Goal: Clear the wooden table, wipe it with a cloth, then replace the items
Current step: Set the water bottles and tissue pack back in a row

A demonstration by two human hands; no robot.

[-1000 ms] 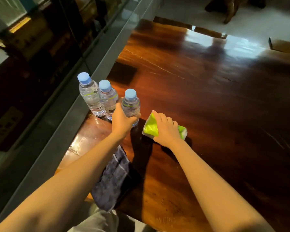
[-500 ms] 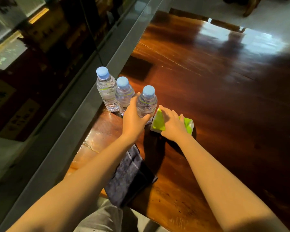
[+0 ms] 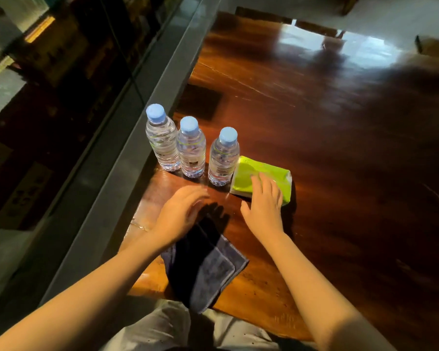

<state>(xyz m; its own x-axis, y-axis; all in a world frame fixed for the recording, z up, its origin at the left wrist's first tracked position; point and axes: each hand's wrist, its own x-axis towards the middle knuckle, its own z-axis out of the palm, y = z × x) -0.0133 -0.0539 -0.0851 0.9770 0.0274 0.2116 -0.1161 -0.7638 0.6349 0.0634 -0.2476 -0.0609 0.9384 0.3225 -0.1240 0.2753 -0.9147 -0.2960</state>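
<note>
While the right hand (image 3: 264, 202) rests flat on the green tissue pack (image 3: 251, 171), one o'clock of the cloth (image 3: 208, 269), the empty, relaxed left hand (image 3: 180, 211) could topple the nearest water bottle (image 3: 223, 158) at its one o'clock.

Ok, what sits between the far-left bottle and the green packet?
In the head view, two more upright bottles: the middle bottle and the right bottle, nothing else.

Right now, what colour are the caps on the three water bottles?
Light blue; the head view shows all three bottle caps clearly.
</note>
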